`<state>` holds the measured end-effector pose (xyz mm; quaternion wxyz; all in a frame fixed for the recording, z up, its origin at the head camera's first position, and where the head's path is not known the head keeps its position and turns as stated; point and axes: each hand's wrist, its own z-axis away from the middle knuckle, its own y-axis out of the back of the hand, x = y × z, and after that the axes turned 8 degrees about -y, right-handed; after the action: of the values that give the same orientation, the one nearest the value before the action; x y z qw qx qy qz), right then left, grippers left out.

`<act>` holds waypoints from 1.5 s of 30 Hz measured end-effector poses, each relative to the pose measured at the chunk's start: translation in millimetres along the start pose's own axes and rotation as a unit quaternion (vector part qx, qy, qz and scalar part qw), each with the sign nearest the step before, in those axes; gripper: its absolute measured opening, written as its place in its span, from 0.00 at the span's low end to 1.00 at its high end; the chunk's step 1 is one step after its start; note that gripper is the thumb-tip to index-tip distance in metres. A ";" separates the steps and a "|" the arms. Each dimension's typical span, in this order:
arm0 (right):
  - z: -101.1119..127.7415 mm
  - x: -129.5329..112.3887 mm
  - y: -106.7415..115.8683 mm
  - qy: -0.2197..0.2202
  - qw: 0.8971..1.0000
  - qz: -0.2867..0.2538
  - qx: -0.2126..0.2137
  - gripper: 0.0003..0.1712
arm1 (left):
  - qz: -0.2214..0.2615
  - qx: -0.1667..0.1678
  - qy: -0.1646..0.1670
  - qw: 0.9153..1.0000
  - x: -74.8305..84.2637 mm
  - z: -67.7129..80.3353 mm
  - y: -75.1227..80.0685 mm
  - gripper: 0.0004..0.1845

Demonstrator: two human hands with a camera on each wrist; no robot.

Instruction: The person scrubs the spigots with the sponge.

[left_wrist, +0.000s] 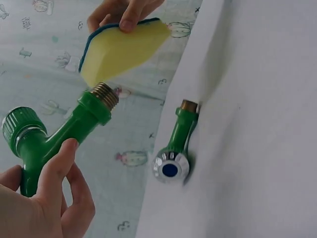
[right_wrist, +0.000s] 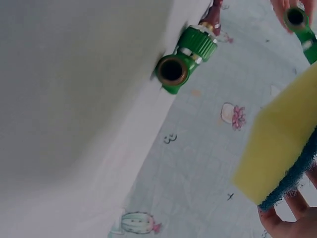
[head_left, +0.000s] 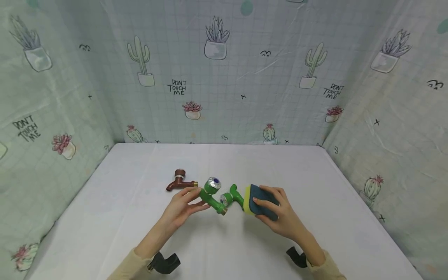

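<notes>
Head view: the held green tap (head_left: pixel 211 200) was above the worktop (head_left: pixel 245 245), about midway between its left and right edges. Left grip (head_left: pixel 179 209) was clamped on the tap's spout end; exact contact points were uncertain, fingers covering them. Right grip (head_left: pixel 281 214) was pinched around the sponge (head_left: pixel 264 202), judged light and soft. Tap judged stiff, fairly heavy if metal, possibly slippery where glossy; the body would give the surest hold, clear of the threaded end (left_wrist: pixel 106 95). Appearance: shiny green, ribbed knob (left_wrist: pixel 22 126), silvery blue-centred cap, brass-coloured thread. Second green tap (head_left: pixel 237 195) lay nearby on the worktop.
</notes>
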<state>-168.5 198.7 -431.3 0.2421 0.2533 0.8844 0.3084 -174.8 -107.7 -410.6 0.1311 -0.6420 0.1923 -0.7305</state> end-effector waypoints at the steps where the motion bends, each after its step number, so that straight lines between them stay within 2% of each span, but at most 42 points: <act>1: 2.4 1.1 1.8 -0.005 1.000 -0.003 0.001 0.21 | -0.007 0.006 -0.002 1.000 1.9 2.8 5.6 0.11; 7: 12.1 5.0 9.6 -0.027 1.000 -0.003 0.002 0.22 | -0.023 0.034 0.008 0.999 13.3 18.5 38.7 0.04; 10: 13.7 4.6 11.0 -0.040 0.999 -0.002 -0.007 0.23 | -0.027 0.044 0.014 0.999 18.5 23.0 51.3 0.05; 14: 13.8 3.8 10.2 -0.048 0.999 -0.005 -0.015 0.26 | -0.032 0.057 0.023 0.998 22.5 23.9 62.9 0.07; 18: 13.6 4.0 8.3 -0.048 0.999 -0.006 -0.016 0.26 | -0.039 0.069 0.033 0.996 21.7 20.7 71.9 0.01; 23: 14.9 3.3 7.8 -0.063 0.998 0.001 -0.027 0.27 | -0.062 0.075 0.045 0.994 16.4 14.5 80.6 0.22; 25: 16.0 3.0 8.4 -0.071 0.997 0.003 -0.031 0.28 | -0.068 0.076 0.051 0.994 14.8 11.5 82.8 0.27; 29: 17.4 2.3 10.0 -0.080 0.996 0.005 -0.034 0.28 | -0.058 0.074 0.065 0.993 14.4 6.2 86.0 0.29; 33: 18.6 2.2 10.2 -0.083 0.996 0.006 -0.036 0.28 | -0.036 0.077 0.080 0.993 14.8 1.7 89.0 0.25; 37: 18.9 2.1 9.9 -0.086 0.996 0.005 -0.038 0.28 | -0.017 0.064 0.097 0.993 14.5 -2.5 94.4 0.24; 39: 18.8 2.4 9.8 -0.087 0.995 0.004 -0.038 0.28 | -0.018 0.045 0.106 0.993 14.9 -4.1 98.2 0.26; 42: 19.2 3.9 8.9 -0.087 0.995 0.003 -0.040 0.29 | -0.035 0.025 0.117 0.992 15.8 -6.1 103.7 0.27; 45: 19.3 5.2 7.5 -0.082 0.996 0.001 -0.037 0.28 | -0.048 -0.006 0.128 0.991 17.5 -8.2 108.8 0.24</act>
<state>-158.9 215.1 -441.1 0.3227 0.2692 0.8492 0.3197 -191.4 -211.5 -444.7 0.0663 -0.5528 0.1807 -0.8108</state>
